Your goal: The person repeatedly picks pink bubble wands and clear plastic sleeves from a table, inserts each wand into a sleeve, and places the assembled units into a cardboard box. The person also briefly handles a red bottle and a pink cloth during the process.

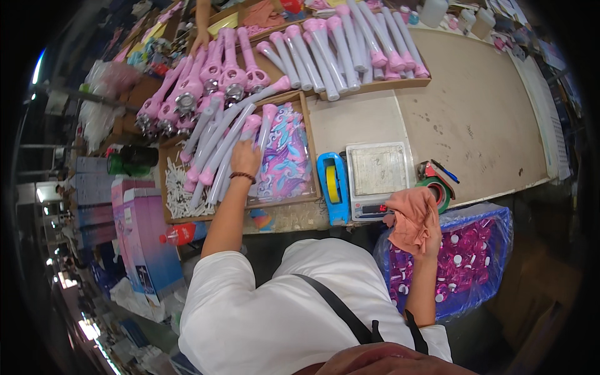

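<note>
Left hand (245, 158): pink-ended tube (252, 122) is being gripped in tray (310, 144); right hand (430, 240): orange cloth (412, 214) is being clutched, and loosely piled neighbouring tubes (230, 139) could be dislodged by a sideways drag.

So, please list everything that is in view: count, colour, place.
Tubes: many, whitish with pink ends, box and tray
Handle pieces: several, pink and silvery, upper left
Sticks: many, white, tray
Patterned pieces: uncountable, blue and purple, tray
Scale: one, pale, table
Tape dispenser: one, blue, beside scale
Tape roll: one, green, right of scale
Bottles: many, pink, blue crate
Cartons: several, pink and blue, left
Cloth: one, orange, right of centre
Background clutter: uncountable, mixed, edges
Other person's hand: one, upper left
Left hand: one, at tubes
Right hand: one, holding cloth
</note>
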A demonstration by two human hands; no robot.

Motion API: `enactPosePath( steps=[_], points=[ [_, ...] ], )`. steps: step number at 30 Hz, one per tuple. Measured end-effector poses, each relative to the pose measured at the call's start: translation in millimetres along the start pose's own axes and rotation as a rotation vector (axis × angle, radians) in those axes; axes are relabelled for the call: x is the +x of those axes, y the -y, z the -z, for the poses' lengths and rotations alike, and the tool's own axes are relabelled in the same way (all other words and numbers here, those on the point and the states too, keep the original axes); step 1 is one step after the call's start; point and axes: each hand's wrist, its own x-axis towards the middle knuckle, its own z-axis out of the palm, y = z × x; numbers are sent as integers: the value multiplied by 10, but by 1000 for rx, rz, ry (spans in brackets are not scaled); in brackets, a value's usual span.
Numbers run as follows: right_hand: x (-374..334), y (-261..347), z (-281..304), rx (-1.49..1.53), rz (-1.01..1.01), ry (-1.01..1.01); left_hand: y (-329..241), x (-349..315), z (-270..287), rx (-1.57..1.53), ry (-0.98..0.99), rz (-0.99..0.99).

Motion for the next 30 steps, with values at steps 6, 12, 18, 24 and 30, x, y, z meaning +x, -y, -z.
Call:
enactPosePath(
  steps=[6, 12, 18, 24, 30],
  points=[
    [-157, -50, 76, -143, 16, -195, 336, -351, 35, 16, 408, 323],
    [-272, -193, -86, -125, -15, -100, 183, -191, -309, 154, 384, 284],
    [-215, -410, -242, -377, 135, 137, 245, -492, 250, -837, 448, 283],
    [128, -930, -841, -798, 346, 692, 60, -1637, 1184, -1196, 1103, 53],
    [447, -997, -1704, -1314, 827, 1147, 189, -1869, 1417, -1435, 1854, 75]
  ],
)
